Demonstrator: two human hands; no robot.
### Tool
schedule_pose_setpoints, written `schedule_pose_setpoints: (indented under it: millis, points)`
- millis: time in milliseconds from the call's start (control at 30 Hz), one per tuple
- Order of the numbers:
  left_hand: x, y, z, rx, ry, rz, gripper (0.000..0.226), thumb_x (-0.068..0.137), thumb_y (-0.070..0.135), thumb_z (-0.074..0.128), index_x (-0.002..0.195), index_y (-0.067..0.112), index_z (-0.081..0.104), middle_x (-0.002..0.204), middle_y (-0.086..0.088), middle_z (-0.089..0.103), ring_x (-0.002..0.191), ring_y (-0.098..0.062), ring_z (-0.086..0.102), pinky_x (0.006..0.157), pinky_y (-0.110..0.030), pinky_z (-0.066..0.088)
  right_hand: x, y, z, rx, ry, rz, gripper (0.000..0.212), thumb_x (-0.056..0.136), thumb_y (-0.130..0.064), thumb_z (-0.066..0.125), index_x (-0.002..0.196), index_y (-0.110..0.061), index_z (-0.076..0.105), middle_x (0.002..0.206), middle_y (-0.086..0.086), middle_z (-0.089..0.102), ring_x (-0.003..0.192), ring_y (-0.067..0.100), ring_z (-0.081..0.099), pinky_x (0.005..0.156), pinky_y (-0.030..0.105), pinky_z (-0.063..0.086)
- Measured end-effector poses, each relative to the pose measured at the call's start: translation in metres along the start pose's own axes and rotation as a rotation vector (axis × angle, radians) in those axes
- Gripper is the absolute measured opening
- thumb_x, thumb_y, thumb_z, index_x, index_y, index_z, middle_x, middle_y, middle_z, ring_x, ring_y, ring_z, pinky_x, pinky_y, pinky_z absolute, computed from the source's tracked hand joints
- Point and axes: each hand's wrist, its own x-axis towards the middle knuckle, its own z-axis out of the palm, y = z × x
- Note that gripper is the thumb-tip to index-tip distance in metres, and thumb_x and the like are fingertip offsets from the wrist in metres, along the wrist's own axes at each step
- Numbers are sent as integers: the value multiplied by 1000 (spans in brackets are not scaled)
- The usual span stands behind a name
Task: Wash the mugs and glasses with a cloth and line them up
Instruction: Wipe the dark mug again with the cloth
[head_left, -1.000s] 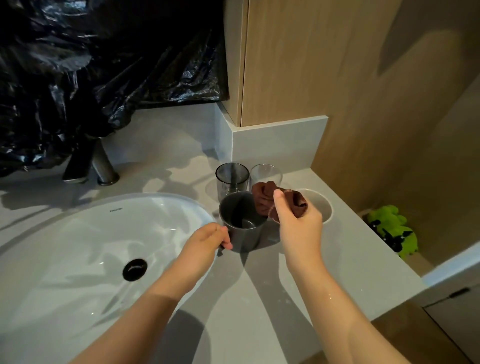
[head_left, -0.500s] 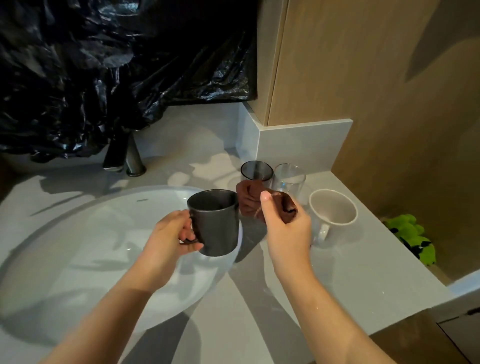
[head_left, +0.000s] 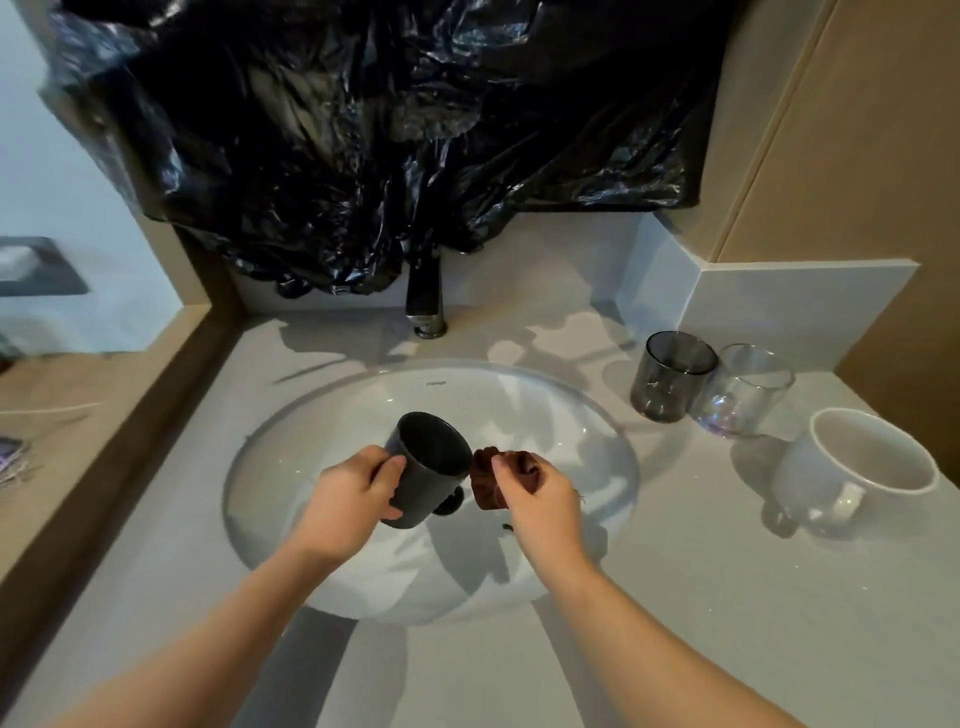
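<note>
My left hand (head_left: 347, 496) grips a dark grey mug (head_left: 428, 465) and holds it tilted above the white sink basin (head_left: 322, 415). Right beside the mug, my right hand (head_left: 540, 501) holds a bunched brown cloth (head_left: 491, 480). On the counter at the right stand a smoked grey glass (head_left: 670, 376), a clear glass (head_left: 743, 392) touching it, and a white mug (head_left: 862, 467) with its handle toward me.
A dark faucet (head_left: 426, 301) rises behind the basin. Crumpled black plastic sheeting (head_left: 389, 130) hangs over the wall above it. A wooden cabinet side (head_left: 841, 156) and a grey backsplash (head_left: 779, 301) close off the right corner. A wooden ledge (head_left: 130, 415) borders the counter's left.
My left hand lifted the dark mug off the counter and carried it left over the basin. The right hand with the cloth followed. The white mug and both glasses stayed put.
</note>
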Motion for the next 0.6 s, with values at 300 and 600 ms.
schedule_pose_setpoints:
  millis: [300,600]
  points:
    - [27,-13,-27,843,-284,617,27,100,31,42,106,14,61,108,3,54,108,-10,40,92,-27,42,15,12,7,-141,45,107,17,91,-29,61,80,-17,63,69,-10,61,69,5,55,65,20,38]
    - [44,-2,-55,1300,-263,1155,12,70,15,72,63,19,63,62,3,59,63,-17,56,53,-25,47,15,16,7,-255,33,116,28,93,-34,56,85,-8,64,73,2,63,69,14,53,62,22,39]
